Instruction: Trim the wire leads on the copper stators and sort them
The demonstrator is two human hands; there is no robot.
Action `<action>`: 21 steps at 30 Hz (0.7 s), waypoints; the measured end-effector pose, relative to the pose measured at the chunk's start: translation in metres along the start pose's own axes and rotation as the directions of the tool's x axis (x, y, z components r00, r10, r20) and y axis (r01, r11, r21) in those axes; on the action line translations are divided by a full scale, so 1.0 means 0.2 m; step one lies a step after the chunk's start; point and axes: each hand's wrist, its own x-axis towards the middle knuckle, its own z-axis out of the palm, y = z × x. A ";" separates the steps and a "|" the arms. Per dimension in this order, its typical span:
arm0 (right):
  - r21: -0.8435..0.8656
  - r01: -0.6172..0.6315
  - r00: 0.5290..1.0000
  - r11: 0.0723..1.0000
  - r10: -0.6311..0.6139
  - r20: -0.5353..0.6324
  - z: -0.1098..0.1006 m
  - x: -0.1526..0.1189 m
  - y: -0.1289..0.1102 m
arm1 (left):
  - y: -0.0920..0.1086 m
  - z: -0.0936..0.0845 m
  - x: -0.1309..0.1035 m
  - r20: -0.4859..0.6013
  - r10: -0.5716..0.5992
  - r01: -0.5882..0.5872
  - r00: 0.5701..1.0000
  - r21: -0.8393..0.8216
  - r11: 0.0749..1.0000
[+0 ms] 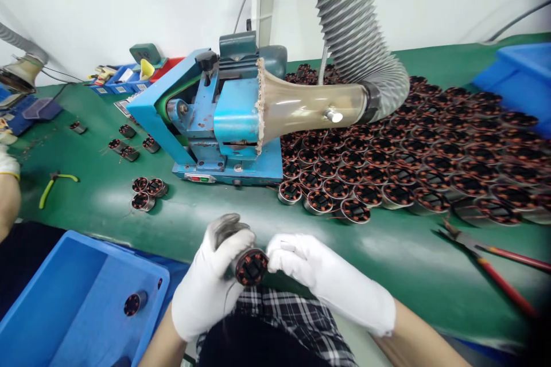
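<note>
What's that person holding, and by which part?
The left hand grips a wound motor stator around its metal side. The right hand is at its rim; whether it holds anything is unclear.

Holds left hand (210, 275) curled in grip, right hand (299, 261) near it, bent at fingers (280, 253); angles 2 forearms (419, 339) inward.

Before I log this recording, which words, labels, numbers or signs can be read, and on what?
None is legible.
White rectangular labels on small blue plastic bins: too small.
Pale marking on the dark green box: too blurred.
Red-and-green switch plate on the blue metal machine: any print too small.
</note>
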 end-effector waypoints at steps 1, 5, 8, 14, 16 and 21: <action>0.050 -0.017 0.999 0.999 0.016 0.032 -0.01 0.00 0.00 | -0.01 -0.01 0.01 0.061 -0.002 0.007 0.998 -0.084 0.996; 0.013 -0.073 0.995 0.997 0.072 0.072 -0.02 -0.01 0.00 | -0.01 -0.05 0.05 0.199 0.016 0.078 0.980 -0.454 0.888; -0.167 -0.026 0.999 0.986 0.033 0.041 -0.02 -0.02 -0.03 | 0.03 -0.07 0.06 0.113 0.058 -0.010 0.992 -0.389 0.921; -0.298 0.034 0.997 0.954 -0.052 -0.052 0.01 -0.03 -0.04 | 0.05 -0.02 0.02 -0.095 0.093 -0.075 0.991 0.174 0.982; -0.423 0.053 0.990 0.905 -0.103 -0.095 0.03 -0.03 -0.02 | 0.03 0.02 0.01 -0.088 0.057 -0.048 0.995 0.097 0.994; -0.298 -0.013 0.986 0.955 -0.038 -0.165 0.07 -0.02 0.05 | 0.01 0.09 -0.03 -0.182 -0.121 0.105 0.976 -0.094 0.990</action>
